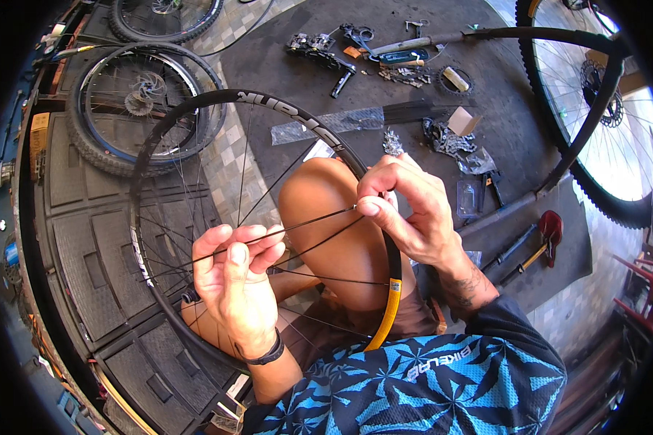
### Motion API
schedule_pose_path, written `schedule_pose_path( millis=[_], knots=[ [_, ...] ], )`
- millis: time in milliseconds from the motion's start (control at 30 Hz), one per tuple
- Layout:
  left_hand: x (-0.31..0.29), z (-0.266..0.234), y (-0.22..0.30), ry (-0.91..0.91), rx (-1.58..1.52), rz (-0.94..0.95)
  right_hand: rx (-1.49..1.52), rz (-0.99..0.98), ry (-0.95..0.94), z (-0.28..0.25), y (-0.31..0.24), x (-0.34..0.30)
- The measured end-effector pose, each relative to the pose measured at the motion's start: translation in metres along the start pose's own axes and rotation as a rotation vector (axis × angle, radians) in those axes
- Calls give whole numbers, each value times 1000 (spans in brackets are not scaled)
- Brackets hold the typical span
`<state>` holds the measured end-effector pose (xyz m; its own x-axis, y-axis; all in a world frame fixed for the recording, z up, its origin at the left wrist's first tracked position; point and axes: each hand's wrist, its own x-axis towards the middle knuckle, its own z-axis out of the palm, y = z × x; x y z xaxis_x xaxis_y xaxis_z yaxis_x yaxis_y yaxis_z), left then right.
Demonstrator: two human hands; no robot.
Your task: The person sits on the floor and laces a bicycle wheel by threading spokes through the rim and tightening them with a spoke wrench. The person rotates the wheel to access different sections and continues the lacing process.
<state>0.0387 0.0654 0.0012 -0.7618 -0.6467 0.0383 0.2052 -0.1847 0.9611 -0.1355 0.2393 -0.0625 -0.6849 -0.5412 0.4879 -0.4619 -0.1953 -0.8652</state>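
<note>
A black bicycle wheel rim (350, 158), with pale lettering and a yellow stretch near my body, leans across my lap and bare knee. A thin black spoke (308, 220) runs between my hands. My left hand (236, 286), palm up with a dark band at the wrist, pinches it between thumb and fingers. At the rim's right side, my right hand (417, 214) has its thumb and index finger closed on the spoke's end, where a small silvery tip shows. Other spokes cross the wheel below and behind; the hub is largely hidden by my left hand.
Two tyred wheels (146, 101) lie at the upper left, by dark panels (87, 254). On the dark mat ahead are a chainring (455, 80), clear plastic packaging (326, 125) and several drivetrain parts (442, 139). A bike frame (584, 123) stands right, near a red saddle (550, 235).
</note>
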Motion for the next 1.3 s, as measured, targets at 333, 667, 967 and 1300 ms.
schedule_pose_path(
  millis=[333,667,967,1300],
  knots=[
    [-10,-28,20,-44,-230,-125,-407,510,486,-64,153,-22],
    [-35,-51,24,-553,-794,-616,-1179,338,-192,-92,370,-131],
    [-38,-72,28,-185,-595,-395,-1289,395,-198,-75,402,-142],
    [-4,-24,17,393,52,145,280,487,545,-2,185,-31]
  ],
)
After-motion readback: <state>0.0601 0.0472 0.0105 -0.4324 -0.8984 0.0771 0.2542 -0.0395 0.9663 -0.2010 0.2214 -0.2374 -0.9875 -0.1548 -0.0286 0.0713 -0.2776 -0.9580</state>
